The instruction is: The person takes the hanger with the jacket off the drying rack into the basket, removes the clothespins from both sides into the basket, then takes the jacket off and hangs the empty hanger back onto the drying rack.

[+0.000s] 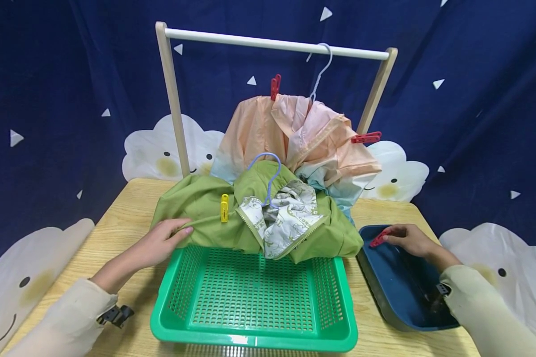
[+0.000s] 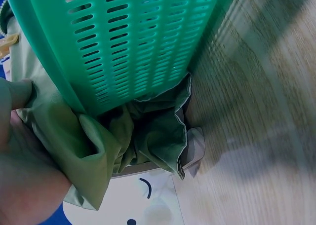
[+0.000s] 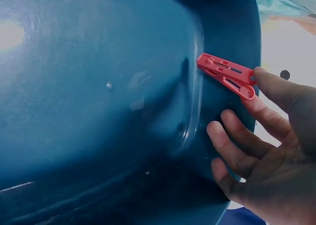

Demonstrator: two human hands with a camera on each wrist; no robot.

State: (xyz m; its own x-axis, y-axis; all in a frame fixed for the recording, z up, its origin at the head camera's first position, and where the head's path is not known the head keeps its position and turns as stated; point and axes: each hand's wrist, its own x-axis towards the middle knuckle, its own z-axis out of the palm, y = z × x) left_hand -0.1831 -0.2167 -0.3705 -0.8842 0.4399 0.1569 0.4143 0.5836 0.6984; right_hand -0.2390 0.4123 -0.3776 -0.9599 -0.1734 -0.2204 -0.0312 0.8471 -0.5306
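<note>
A green jacket [image 1: 205,208] with a white patterned lining lies over the back rim of a green basket [image 1: 254,342], a lilac hanger [image 1: 270,191] at its collar. One yellow clothespin [image 1: 224,208] is on the jacket's left part. My left hand [image 1: 161,240] pinches the jacket's edge beside that clip; in the left wrist view folds of green cloth [image 2: 89,141] hang below the fingers. Over the far end of a dark blue basin [image 1: 402,277], my right hand [image 1: 413,240] pinches a red clothespin [image 3: 227,72] between thumb and index finger, the other fingers loosely bent.
Behind stands a rack with a white rail [image 1: 272,42] and wooden posts. A peach and blue jacket [image 1: 259,124] hangs there on a hanger, with red clothespins [image 1: 275,87] at both shoulders. A wooden table [image 1: 129,213] carries everything, before a dark blue curtain [image 1: 94,64].
</note>
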